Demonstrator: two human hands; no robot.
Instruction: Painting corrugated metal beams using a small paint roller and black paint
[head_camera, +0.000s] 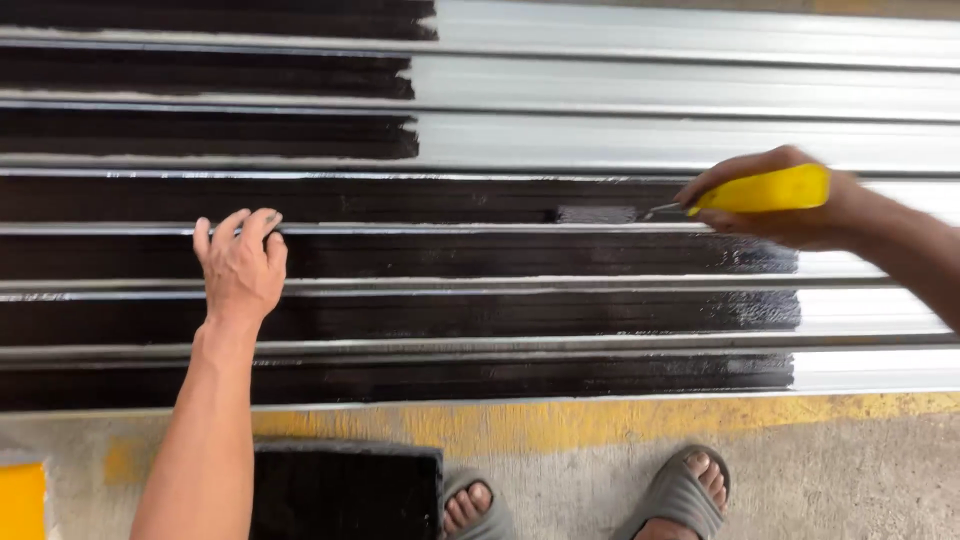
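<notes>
Nearest, two feet in grey sandals (590, 500) are seen on a concrete floor (830, 480), beside a black paint tray (345, 490); a worn yellow line (600, 420) is painted along the floor at the near edge of a ribbed metal sheet (700, 90). The sheet's near and left parts are coated black, its far right corner left bare. The left hand (240, 265) is laid flat on a painted rib, fingers spread, nothing grasped. Farther right, the right hand (790, 200) is closed around a yellow-handled brush (765, 190), whose bristles are pressed to the paint boundary mid-sheet.
</notes>
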